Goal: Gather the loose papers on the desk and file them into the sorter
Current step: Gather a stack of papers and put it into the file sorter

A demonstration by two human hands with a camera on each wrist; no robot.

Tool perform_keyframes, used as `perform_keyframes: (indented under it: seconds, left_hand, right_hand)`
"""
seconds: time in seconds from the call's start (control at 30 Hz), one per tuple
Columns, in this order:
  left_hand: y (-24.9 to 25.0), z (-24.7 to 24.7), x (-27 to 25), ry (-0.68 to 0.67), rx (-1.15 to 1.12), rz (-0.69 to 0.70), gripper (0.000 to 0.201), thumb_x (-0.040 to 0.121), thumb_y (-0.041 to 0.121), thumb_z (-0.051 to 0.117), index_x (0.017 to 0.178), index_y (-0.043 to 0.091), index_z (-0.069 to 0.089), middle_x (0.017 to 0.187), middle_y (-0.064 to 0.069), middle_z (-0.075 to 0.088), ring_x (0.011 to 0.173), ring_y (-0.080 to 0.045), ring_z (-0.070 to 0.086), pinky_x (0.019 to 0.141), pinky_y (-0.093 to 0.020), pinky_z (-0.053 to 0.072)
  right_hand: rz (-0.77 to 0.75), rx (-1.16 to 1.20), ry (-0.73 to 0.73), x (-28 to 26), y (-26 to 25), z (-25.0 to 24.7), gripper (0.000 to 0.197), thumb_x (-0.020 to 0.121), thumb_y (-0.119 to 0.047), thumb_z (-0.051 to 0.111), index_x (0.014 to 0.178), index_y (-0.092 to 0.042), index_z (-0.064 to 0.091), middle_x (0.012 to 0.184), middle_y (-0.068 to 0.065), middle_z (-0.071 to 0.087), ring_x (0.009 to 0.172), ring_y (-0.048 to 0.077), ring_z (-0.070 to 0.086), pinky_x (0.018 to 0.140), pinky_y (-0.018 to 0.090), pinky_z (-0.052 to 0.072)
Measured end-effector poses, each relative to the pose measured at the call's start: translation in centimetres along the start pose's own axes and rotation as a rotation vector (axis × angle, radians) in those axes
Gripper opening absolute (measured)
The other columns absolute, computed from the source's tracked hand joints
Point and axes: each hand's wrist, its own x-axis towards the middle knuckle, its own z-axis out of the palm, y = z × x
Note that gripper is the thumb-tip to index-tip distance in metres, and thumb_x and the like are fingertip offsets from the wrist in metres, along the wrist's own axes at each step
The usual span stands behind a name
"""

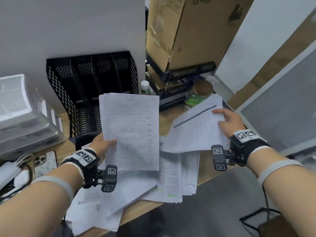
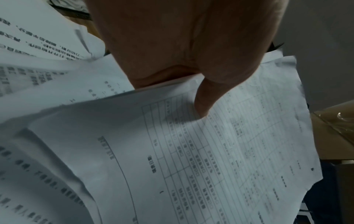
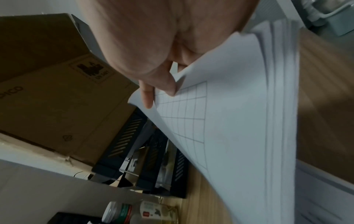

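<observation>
My left hand [image 1: 104, 144] pinches a sheaf of printed forms [image 1: 131, 130] by its left edge and holds it raised above the desk, thumb [image 2: 203, 98] on the top sheet [image 2: 220, 159]. My right hand [image 1: 225, 120] grips a second stack of gridded papers [image 1: 196, 127] at its right corner, fingers [image 3: 147, 97] curled over the edge of the sheets [image 3: 229, 121]. More loose papers [image 1: 130, 190] lie spread on the wooden desk [image 1: 210, 171] beneath both hands. The black mesh sorter [image 1: 92, 89] with several upright slots stands behind the left sheaf against the wall.
A cardboard box [image 1: 186, 29] sits on stacked black trays [image 1: 181, 79] at the back right, with bottles [image 1: 145, 87] beside them. At the left stand a clear plastic drawer unit [image 1: 22, 110] and a phone [image 1: 45, 162] with cables. The desk's front edge runs diagonally below the papers.
</observation>
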Motion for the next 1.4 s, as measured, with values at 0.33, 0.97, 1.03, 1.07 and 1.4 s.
perform_keyframes:
  seconds: [0.33, 0.97, 1.03, 1.07, 1.4]
  left_hand:
    - [4.8, 0.4, -2.5, -0.207, 0.425, 0.328, 0.011, 0.084, 0.019, 0.072, 0.094, 0.022, 0.075, 0.105, -0.015, 0.077, 0.102, -0.037, 0.072, 0.092, -0.053, 0.057]
    - [13.3, 2.0, -6.5, 0.016, 0.479, 0.718, 0.013, 0.093, 0.025, 0.067, 0.104, 0.02, 0.064, 0.104, -0.005, 0.073, 0.098, -0.022, 0.07, 0.09, -0.046, 0.058]
    - [12.8, 1.6, -6.4, 0.027, 0.43, 0.662, 0.027, 0.089, 0.028, 0.07, 0.109, 0.032, 0.054, 0.111, -0.001, 0.07, 0.102, -0.019, 0.069, 0.091, -0.045, 0.058]
    - [12.5, 1.3, -6.2, 0.044, 0.404, 0.628, 0.035, 0.088, 0.028, 0.071, 0.116, 0.035, 0.051, 0.116, -0.001, 0.069, 0.105, -0.018, 0.069, 0.094, -0.044, 0.057]
    - [12.0, -0.6, -6.5, 0.088, 0.123, 0.539, 0.017, 0.097, 0.014, 0.06, 0.107, 0.028, 0.063, 0.121, -0.009, 0.069, 0.116, -0.032, 0.065, 0.103, -0.056, 0.05]
  right_hand:
    - [-0.212, 0.031, -0.251, -1.2, -9.0, 0.1, 0.07, 0.088, 0.004, 0.053, 0.137, -0.043, 0.045, 0.112, -0.009, 0.07, 0.101, 0.01, 0.066, 0.082, 0.036, 0.058]
    - [-0.331, 0.178, -0.443, -2.0, -18.3, 1.6, 0.028, 0.094, -0.01, 0.056, 0.116, -0.023, 0.069, 0.115, 0.0, 0.072, 0.109, 0.016, 0.066, 0.103, 0.042, 0.049]
    - [-0.067, 0.347, -0.508, -1.3, -16.8, 2.1, 0.03, 0.097, -0.039, 0.051, 0.119, -0.024, 0.066, 0.118, 0.005, 0.07, 0.113, 0.025, 0.064, 0.105, 0.052, 0.046]
    - [0.089, 0.445, -0.559, -1.2, -15.9, 2.4, 0.043, 0.094, -0.055, 0.047, 0.121, -0.025, 0.064, 0.121, 0.007, 0.068, 0.115, 0.03, 0.062, 0.104, 0.055, 0.045]
    - [0.117, 0.74, -0.635, -4.0, -13.2, 10.7, 0.041, 0.087, -0.026, 0.07, 0.126, -0.017, 0.059, 0.126, 0.009, 0.067, 0.116, 0.031, 0.063, 0.105, 0.054, 0.044]
